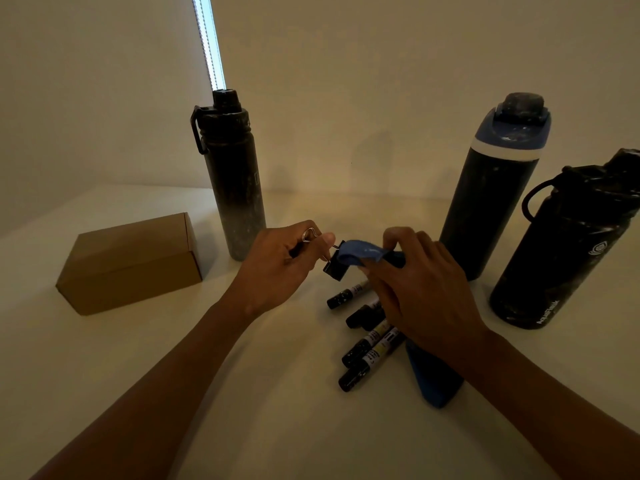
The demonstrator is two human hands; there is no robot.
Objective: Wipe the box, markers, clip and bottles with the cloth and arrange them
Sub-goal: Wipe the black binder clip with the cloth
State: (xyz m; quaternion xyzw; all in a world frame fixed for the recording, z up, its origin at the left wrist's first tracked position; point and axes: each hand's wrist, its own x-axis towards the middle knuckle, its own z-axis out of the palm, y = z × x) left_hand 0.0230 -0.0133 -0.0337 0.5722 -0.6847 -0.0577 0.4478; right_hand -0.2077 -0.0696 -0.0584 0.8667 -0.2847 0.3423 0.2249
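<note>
My left hand (277,268) pinches the wire handles of a black binder clip (335,269) above the white table. My right hand (419,285) holds a blue cloth (360,252) pressed over the clip's top; the cloth's tail hangs under my wrist down to the table (436,382). Several black markers (367,344) lie side by side below my right hand. A brown cardboard box (131,265) sits at the left. Three dark bottles stand upright: one behind the box (232,181), one with a blue lid (491,188), one at the far right (561,251).
The white table (242,393) meets a plain wall at the back. A bright strip of window blind (207,43) shows behind the left bottle.
</note>
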